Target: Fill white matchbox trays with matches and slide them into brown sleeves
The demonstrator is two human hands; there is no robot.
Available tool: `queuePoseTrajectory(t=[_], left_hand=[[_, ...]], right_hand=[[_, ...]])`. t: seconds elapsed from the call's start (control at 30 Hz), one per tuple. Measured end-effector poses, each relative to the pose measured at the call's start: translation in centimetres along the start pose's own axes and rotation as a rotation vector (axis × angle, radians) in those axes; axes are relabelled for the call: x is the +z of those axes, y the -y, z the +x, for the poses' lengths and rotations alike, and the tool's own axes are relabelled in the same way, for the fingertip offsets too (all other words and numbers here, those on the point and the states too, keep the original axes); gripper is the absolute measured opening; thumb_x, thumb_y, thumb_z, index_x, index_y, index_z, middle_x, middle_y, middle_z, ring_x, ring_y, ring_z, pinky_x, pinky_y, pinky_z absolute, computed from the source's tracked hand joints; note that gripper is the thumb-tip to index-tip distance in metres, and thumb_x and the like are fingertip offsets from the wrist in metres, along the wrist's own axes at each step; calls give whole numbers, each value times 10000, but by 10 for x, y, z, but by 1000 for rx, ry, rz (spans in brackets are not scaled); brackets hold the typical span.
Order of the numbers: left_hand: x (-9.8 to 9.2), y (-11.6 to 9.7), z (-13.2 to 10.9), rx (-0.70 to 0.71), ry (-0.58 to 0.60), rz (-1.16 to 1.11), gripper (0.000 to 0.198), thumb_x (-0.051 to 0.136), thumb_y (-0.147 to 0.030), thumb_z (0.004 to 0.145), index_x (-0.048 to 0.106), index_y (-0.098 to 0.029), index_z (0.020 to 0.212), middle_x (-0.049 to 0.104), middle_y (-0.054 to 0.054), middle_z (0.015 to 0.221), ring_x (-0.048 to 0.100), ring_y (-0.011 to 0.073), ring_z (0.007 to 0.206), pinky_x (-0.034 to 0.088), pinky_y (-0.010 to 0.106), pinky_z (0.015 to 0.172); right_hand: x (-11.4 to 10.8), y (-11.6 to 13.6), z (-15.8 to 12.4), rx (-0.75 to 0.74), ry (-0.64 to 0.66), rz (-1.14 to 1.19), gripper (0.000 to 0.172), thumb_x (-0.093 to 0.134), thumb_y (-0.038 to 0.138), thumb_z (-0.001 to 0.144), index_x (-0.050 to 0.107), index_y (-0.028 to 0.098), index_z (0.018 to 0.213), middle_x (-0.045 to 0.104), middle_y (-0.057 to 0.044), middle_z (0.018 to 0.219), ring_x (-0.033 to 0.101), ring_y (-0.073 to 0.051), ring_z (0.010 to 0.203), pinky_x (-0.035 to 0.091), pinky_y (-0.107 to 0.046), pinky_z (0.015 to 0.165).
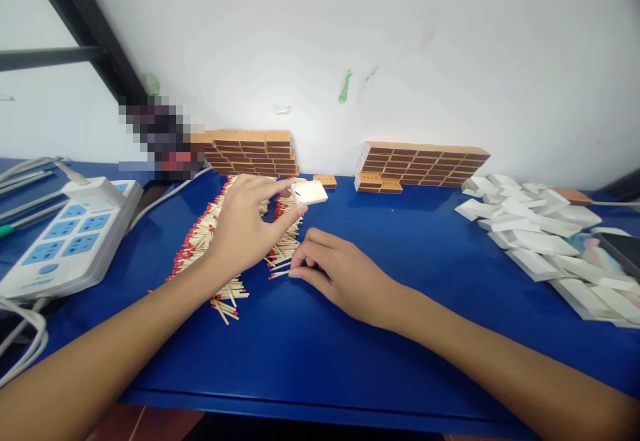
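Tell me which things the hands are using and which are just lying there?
Using: left hand holding a white tray; right hand touching the matches.
Lying there: power strip, stacked boxes, heap of white trays.

- I take this for a small matchbox-packing workshop
- loose matches (200, 241) heaped on a blue table (400, 321)
- orange matchboxes (250, 153) stacked along the bare wall (425, 47), white trays (540, 241) piled to the right
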State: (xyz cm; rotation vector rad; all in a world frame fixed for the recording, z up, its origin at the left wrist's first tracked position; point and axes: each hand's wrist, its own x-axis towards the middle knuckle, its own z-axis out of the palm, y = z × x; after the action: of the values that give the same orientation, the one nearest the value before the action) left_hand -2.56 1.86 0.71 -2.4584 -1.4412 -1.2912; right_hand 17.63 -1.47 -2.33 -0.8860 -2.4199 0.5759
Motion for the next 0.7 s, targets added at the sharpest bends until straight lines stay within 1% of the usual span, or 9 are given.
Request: queuePoseTrajectory(t=[0.1,0.17,0.27,0.4,0.47,0.53,0.63,0.7], left_hand=[[0,0,0,2,-6,4,298,798,-422,924,793,-237,1157,800,19,1003,667,252,979,502,413,916],[0,0,0,-3,-15,4,312,811,-419,911,793,-242,1167,805,18,1025,669,252,999,505,407,922],[0,1,0,10,-26,-5,291,815,-399,908,797,-232,1145,807,18,1029,671,247,1015,505,403,946],[-1,1,0,10,-22,-6,291,816,-391,909,797,-233,1153,806,17,1030,670,246,1013,501,402,943],[-1,2,0,10,-1,5,291,813,-402,911,801,-231,1147,803,27,1026,668,251,1000,498,409,930],[-1,4,0,36,45,23,290,805,-416,915,806,-223,1132,797,41,1019,662,257,983,495,417,915],[0,9,1,97,107,43,305,798,-408,920,802,-204,1147,791,62,1031,652,261,986,487,422,918],[1,11,0,117,125,43,310,813,-399,909,800,-200,1146,785,65,1035,646,262,1001,481,422,940]], right_hand=[[3,1,0,-38,9,21,104,658,221,1038,674,188,940,633,-33,978,584,-161,867,463,-300,784],[5,1,0,-38,7,28,89,665,205,1028,671,189,940,634,-31,978,585,-160,869,460,-298,784],[6,1,0,0,-10,22,29,678,194,1009,661,188,987,628,-30,986,570,-154,838,445,-294,749],[4,5,1,51,32,5,52,661,198,1021,654,182,972,617,-30,968,554,-155,822,434,-298,735],[1,6,2,69,75,-12,95,639,191,1036,646,180,942,612,-29,953,553,-158,829,437,-301,747],[-4,5,1,88,96,-36,117,615,186,1051,638,178,936,610,-31,962,553,-158,829,443,-305,758],[-14,1,-5,114,89,-52,143,570,185,1072,630,184,942,611,-35,989,563,-158,831,449,-306,759],[-22,-5,-9,110,74,-63,145,551,191,1080,631,190,959,615,-37,1003,573,-160,838,451,-305,757]])
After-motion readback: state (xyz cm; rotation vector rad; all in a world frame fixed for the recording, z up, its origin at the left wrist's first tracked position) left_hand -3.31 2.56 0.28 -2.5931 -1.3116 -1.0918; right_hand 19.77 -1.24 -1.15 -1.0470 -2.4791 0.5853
